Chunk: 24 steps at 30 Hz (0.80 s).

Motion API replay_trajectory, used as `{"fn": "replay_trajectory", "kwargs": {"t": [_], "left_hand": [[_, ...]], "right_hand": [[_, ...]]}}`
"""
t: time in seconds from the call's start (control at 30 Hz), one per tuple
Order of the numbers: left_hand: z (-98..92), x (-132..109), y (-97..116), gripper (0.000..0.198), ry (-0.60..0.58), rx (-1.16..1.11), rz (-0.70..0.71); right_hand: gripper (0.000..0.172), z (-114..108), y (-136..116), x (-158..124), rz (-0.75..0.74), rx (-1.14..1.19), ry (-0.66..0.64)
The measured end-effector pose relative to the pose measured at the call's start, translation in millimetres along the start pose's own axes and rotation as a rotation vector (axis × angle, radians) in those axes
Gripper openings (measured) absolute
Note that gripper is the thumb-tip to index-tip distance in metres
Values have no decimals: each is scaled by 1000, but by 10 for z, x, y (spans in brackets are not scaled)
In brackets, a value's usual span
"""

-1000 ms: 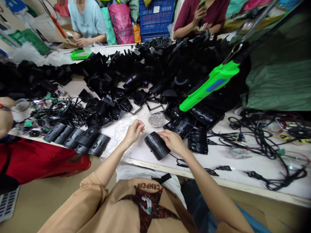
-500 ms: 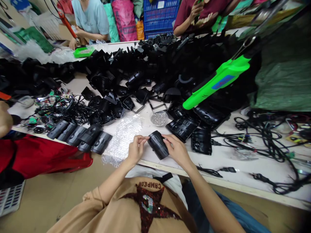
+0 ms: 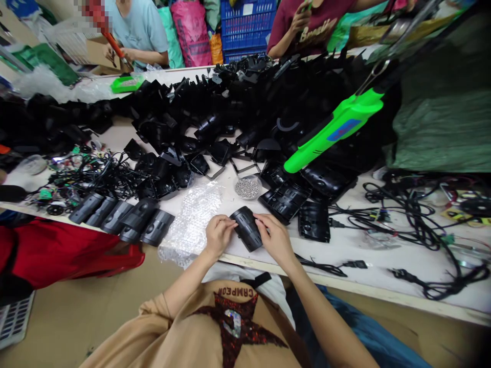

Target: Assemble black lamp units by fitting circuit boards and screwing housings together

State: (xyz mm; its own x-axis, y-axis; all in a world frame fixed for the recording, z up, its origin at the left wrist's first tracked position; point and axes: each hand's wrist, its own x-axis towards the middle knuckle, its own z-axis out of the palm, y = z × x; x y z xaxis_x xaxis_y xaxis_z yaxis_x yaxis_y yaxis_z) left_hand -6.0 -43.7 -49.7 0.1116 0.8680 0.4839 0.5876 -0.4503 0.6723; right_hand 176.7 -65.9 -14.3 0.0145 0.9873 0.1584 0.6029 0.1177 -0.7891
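Note:
Between my two hands a black plastic cylindrical housing (image 3: pixel 247 229) is tilted at the table's front edge. My left hand (image 3: pixel 219 235) pinches its upper left side. On its right side are the closed fingers of my right hand (image 3: pixel 274 239). A clear bubble-wrap sheet (image 3: pixel 195 214) lies left of my left hand. Beyond the housing stands a round dish of small metal screws (image 3: pixel 247 188). Black half-shells (image 3: pixel 313 221) lie to the right of my right hand. Several similar housings (image 3: pixel 157 227) are lined up at the left along the edge.
A bright green electric screwdriver (image 3: pixel 333 130) hangs over the right side of the table. Black parts (image 3: pixel 230 102) are heaped across the back. Cables with plugs (image 3: pixel 418 225) lie at the right, wires and circuit boards (image 3: pixel 92 174) at the left. Two people sit opposite.
My hands keep hold of the housing, with only a slight shift of the left fingers. The whole view has shifted a little. Across the table, a person's hands have moved at a cardboard box.

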Motion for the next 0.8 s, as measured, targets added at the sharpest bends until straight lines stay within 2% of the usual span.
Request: {"fn": "replay_trajectory", "kwargs": {"t": [0.13,0.27,0.43,0.67,0.8], "left_hand": [[0,-35,-16,13,-35,-50,13],[-20,-85,5,21,-65,-142,26],[-80,-39,-1,20,-24,-198,-172],[-75,64,-17,29,-171,-304,-303],[-72,96,-15,26,-161,-395,-455]], "right_hand": [[29,21,3,-16,7,-7,32],[29,35,0,-28,16,-5,51],[27,-10,2,-7,21,-8,48],[27,12,-9,34,19,-10,6],[28,-6,-24,7,30,-12,11]]}}
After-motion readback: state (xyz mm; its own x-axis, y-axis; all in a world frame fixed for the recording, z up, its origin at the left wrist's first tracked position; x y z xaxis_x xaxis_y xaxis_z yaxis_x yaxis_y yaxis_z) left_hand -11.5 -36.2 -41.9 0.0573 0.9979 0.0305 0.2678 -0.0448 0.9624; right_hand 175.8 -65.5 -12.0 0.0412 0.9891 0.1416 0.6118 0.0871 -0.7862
